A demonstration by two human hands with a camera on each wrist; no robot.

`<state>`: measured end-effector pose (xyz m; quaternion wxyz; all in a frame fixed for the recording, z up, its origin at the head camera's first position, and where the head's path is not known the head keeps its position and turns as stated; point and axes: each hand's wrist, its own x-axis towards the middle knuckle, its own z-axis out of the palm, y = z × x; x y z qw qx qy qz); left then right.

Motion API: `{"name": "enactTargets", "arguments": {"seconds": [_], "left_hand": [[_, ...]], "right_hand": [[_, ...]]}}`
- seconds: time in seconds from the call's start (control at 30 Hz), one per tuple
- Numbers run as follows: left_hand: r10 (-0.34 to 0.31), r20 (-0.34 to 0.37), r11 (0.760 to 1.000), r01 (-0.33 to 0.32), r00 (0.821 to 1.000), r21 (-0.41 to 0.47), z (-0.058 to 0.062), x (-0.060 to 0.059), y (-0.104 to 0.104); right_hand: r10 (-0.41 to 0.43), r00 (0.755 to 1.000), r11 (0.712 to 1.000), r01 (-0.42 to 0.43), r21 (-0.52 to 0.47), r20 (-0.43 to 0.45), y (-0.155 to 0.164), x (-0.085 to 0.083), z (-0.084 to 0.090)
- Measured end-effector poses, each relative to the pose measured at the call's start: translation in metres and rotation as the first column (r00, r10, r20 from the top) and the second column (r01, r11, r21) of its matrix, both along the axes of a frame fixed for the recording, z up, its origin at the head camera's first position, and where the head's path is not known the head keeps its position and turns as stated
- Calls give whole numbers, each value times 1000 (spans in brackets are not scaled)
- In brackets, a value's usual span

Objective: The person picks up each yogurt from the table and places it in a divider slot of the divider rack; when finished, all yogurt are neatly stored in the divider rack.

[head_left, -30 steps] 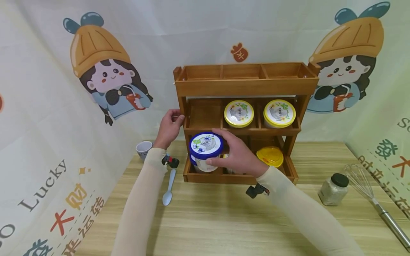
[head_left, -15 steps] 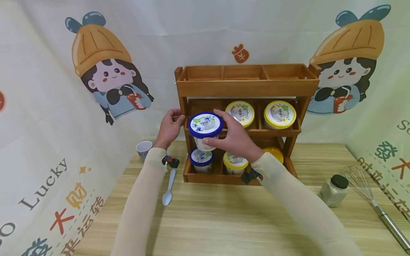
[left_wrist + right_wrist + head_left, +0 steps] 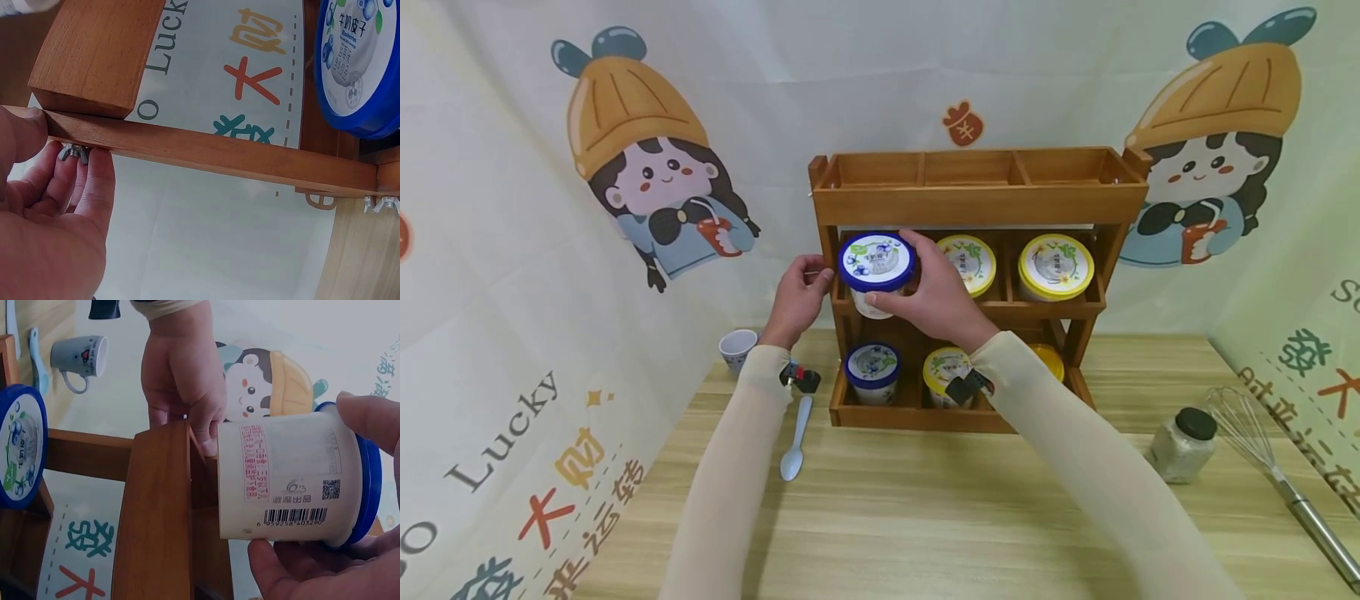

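My right hand (image 3: 943,292) grips a paper tub with a blue lid (image 3: 877,260), thumb at its near side and fingers round the far side. The tub is upright, in front of the left compartment of the middle tier of a wooden rack (image 3: 977,206); a barcode shows on its wall in the right wrist view. My left hand (image 3: 797,302) pinches the rack's left post (image 3: 206,156), its fingers beside a metal wing nut (image 3: 74,153). Two yellow-lidded tubs, one partly hidden (image 3: 977,265) and one at right (image 3: 1056,267), stand on the middle tier.
Below stand another blue-lidded tub (image 3: 873,373), a yellow-lidded tub (image 3: 942,373) and a yellow item (image 3: 1049,360) partly behind my sleeve. Around the rack are a cup (image 3: 737,346), a pale blue spoon (image 3: 793,450), a black-capped jar (image 3: 1182,450) and a whisk (image 3: 1270,467).
My right hand has raised the blue-lidded tub from the bottom tier to the middle tier's height, uncovering the tubs below. My left hand has stayed on the post.
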<state>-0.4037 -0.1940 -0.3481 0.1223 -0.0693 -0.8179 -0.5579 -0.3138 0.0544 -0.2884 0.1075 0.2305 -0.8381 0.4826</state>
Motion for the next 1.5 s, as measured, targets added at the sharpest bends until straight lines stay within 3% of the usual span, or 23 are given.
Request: {"name": "enactTargets", "arguments": {"seconds": [0.4, 0.73, 1.2, 1.5], "left_hand": [[-3, -4, 1000, 3, 1000, 0, -1, -2, -1], [-9, -2, 1000, 9, 1000, -1, 0, -1, -1], [-10, -13, 1000, 10, 1000, -5, 4, 1, -1], [-9, 19, 1000, 9, 1000, -5, 2, 0, -1]], "right_hand": [[-58, 996, 998, 56, -18, -71, -19, -24, -4], [-89, 992, 996, 91, 15, -84, -31, -39, -20], [-161, 987, 985, 162, 56, -19, -38, -35, -25], [-159, 984, 986, 161, 32, -76, -35, -27, -23]]}}
